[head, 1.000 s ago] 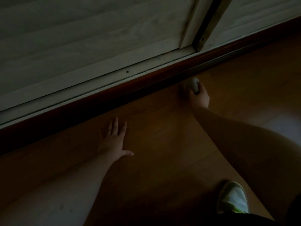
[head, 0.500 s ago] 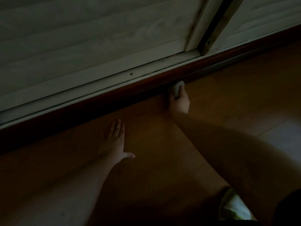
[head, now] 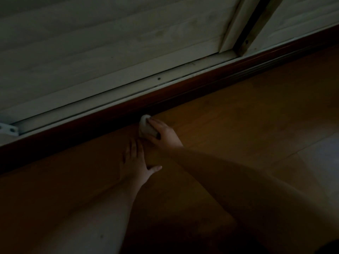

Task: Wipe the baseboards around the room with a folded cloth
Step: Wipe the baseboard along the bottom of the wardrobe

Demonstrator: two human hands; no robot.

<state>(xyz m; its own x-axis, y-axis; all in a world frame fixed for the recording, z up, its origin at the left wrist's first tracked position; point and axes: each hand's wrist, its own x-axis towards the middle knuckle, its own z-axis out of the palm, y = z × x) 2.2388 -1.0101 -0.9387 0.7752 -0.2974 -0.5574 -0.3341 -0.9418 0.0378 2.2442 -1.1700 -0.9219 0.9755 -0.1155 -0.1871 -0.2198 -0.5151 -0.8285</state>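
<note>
Wiping: the step in hand looks like a stroke along the dark red baseboard [head: 128, 109], with the cloth [head: 146, 126] pressed where that board meets the floor [head: 229, 125].

Doing it well: I would keep the folded pad flat against the face of the baseboard, not riding on the floor, hold steady pressure, and overlap each pass so no stretch is skipped. The groove running along the board probably holds dust, so a folded edge should be worked into it.

Cloth: a small pale wad, touching the foot of the baseboard just below the screw hole [head: 158, 78] in the pale frame [head: 110, 88] above. In this dim light I cannot tell how neatly it is folded.

Right hand [head: 165, 133]: reaches forward to the baseboard, fingers curled over the cloth and thumb beneath it, gripping it.

Left hand [head: 136, 162]: lies palm down on the floor, just short of the baseboard and right beside the cloth hand, fingers straight and together, thumb spread out to the side. It holds nothing and seems to prop the body.

Risk: the two hands are close, so the propping hand may need to shift along the baseboard before the stroke can go on leftward.

Bracket [head: 8, 129]: a pale fitting sits above the baseboard at its far left end.
</note>
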